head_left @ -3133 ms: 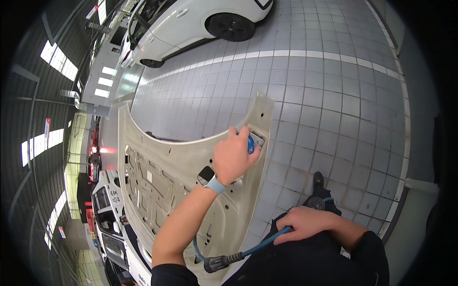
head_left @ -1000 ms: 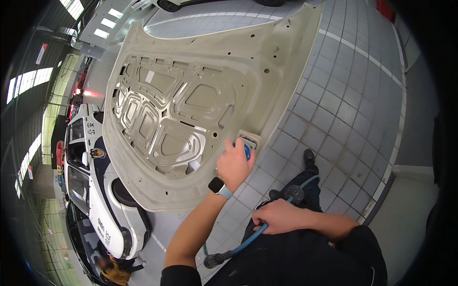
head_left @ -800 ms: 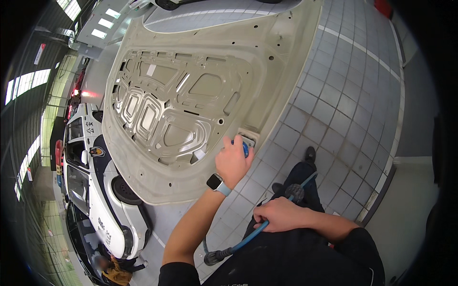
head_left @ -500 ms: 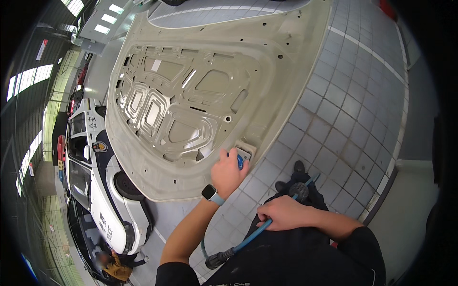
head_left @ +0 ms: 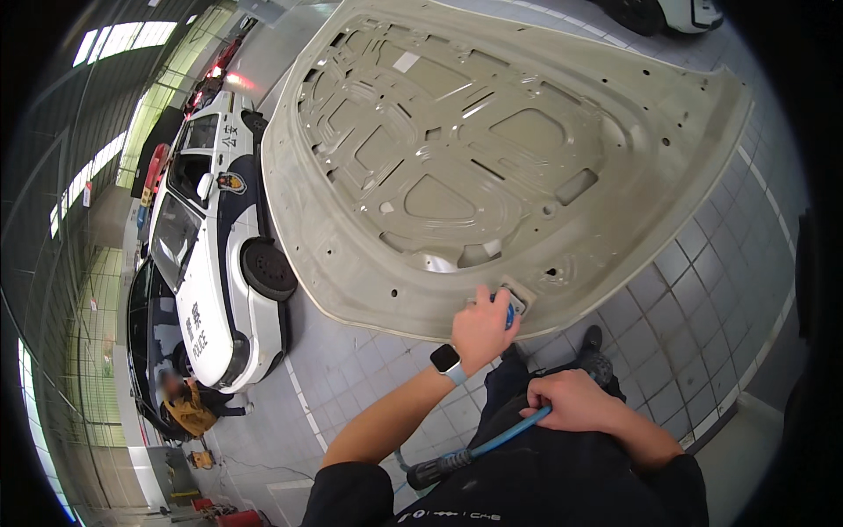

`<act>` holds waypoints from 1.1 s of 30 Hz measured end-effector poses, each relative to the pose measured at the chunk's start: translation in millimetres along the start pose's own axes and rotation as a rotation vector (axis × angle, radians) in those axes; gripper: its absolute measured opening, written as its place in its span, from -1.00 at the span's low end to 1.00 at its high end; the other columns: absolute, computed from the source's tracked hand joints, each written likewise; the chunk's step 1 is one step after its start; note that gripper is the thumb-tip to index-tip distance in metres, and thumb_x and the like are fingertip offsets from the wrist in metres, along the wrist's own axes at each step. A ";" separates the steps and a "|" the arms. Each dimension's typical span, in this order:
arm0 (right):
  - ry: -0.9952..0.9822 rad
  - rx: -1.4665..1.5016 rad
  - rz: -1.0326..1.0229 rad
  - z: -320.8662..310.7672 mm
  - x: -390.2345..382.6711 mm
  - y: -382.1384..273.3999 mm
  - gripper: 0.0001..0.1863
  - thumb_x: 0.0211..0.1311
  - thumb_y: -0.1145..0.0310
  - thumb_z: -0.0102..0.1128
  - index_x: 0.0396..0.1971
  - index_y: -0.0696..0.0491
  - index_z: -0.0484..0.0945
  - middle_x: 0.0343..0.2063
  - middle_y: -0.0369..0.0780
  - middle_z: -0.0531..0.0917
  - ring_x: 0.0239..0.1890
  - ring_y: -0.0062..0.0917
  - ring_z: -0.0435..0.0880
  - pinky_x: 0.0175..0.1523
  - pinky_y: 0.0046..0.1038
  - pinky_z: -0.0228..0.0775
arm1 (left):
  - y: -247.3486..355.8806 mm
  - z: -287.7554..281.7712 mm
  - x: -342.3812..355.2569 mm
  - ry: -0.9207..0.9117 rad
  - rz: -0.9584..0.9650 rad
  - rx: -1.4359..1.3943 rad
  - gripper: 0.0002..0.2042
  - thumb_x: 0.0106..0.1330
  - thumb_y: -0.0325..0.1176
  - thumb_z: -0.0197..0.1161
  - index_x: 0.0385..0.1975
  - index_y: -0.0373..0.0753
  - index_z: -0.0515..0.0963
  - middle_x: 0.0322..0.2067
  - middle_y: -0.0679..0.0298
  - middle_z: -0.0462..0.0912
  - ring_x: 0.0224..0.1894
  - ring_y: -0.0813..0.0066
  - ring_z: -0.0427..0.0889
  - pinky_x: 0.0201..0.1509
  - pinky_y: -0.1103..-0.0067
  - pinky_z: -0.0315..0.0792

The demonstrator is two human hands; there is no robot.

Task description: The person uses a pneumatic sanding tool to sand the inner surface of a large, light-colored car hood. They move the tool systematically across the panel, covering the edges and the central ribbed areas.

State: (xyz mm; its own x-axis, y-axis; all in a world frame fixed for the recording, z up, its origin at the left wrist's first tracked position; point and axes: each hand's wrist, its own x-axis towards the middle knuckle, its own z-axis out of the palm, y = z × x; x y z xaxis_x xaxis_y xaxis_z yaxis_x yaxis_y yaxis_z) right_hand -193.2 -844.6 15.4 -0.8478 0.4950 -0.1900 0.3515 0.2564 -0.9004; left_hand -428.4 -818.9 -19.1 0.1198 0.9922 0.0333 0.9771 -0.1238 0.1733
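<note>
A large beige car hood, its ribbed inner side up, lies before me. At its near edge my left hand, with a watch on the wrist, is closed over a blue and grey tool that looks like a hand sanding block. The block rests on the hood; my fingers hide part of it. Close to my body, my right hand is closed around a blue hose. A black connector sits on the hose, lower left of that hand.
Left of the hood stands a white and dark-blue police car. Beyond it a person in a mustard top crouches beside a dark car. Grey floor tiles surround my feet. Another vehicle's wheel shows at the top right.
My view has turned, so the hood and police car sit farther right. My left hand keeps its grip on the block at the near edge. My right hand still holds the hose.
</note>
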 end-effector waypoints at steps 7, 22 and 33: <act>0.120 0.034 -0.056 65.0 75.3 -42.1 -0.66 0.24 0.06 0.47 -0.41 -0.01 0.55 -0.50 -0.22 0.68 -0.37 -0.19 0.73 -0.33 -0.18 0.50 | -101.0 -11.9 -31.8 -0.111 0.032 0.037 -0.62 0.25 -0.07 0.44 -0.12 -0.13 0.49 -0.22 0.04 0.52 -0.47 0.00 0.71 -0.45 0.20 0.60; 0.297 0.060 0.167 105.7 99.0 -77.7 -0.62 0.23 0.03 0.47 -0.40 0.03 0.56 -0.48 -0.16 0.70 -0.36 -0.13 0.72 -0.28 -0.16 0.52 | -180.4 -28.1 1.4 -0.267 0.474 0.100 -0.58 0.20 -0.09 0.46 -0.05 -0.14 0.52 -0.19 0.03 0.57 -0.46 0.06 0.73 -0.43 0.25 0.61; 0.409 0.109 0.160 85.8 68.3 -55.7 -0.59 0.25 -0.01 0.45 -0.41 0.04 0.56 -0.50 -0.16 0.69 -0.37 -0.12 0.71 -0.31 -0.16 0.50 | -120.1 -34.2 37.9 -0.395 0.788 0.226 -0.68 0.20 -0.28 0.40 -0.09 -0.17 0.52 -0.13 0.02 0.56 -0.42 0.08 0.75 -0.41 0.30 0.63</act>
State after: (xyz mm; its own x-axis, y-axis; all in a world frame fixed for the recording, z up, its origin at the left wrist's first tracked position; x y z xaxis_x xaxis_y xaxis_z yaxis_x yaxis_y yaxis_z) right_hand -304.7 -896.3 19.0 -0.5516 0.8146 -0.1796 0.4033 0.0720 -0.9122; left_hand -547.2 -766.7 -5.1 0.7788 0.5579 -0.2867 0.5927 -0.8042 0.0449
